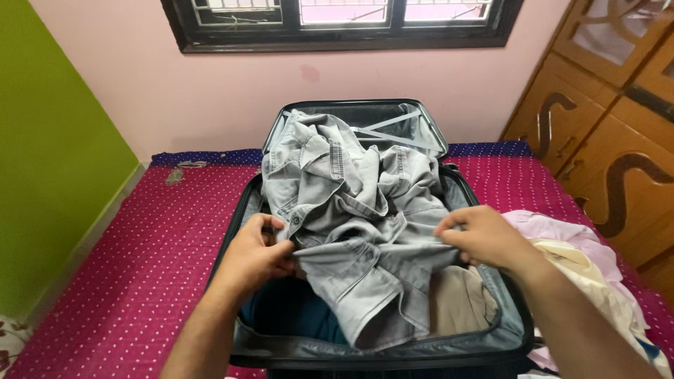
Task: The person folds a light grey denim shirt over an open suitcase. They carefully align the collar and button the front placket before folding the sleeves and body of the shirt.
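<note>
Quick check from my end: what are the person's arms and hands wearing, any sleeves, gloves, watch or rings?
Both forearms are bare right to the bottom edge of the picture, so no sleeves show. The left hand and the right hand wear no gloves. No watch, bracelet or band shows on either wrist, and no ring is visible on the fingers that can be seen, though some fingertips are tucked into fabric.

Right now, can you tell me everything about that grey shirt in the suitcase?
The grey denim shirt looks faded and soft, with stitched seams, buttons and a flapped pocket. It lies crumpled and unfolded, heaped across the open dark suitcase, its top leaning on the raised lid. The left hand pinches one edge and the right hand grips the other. Beneath it show teal and tan clothes.
</note>
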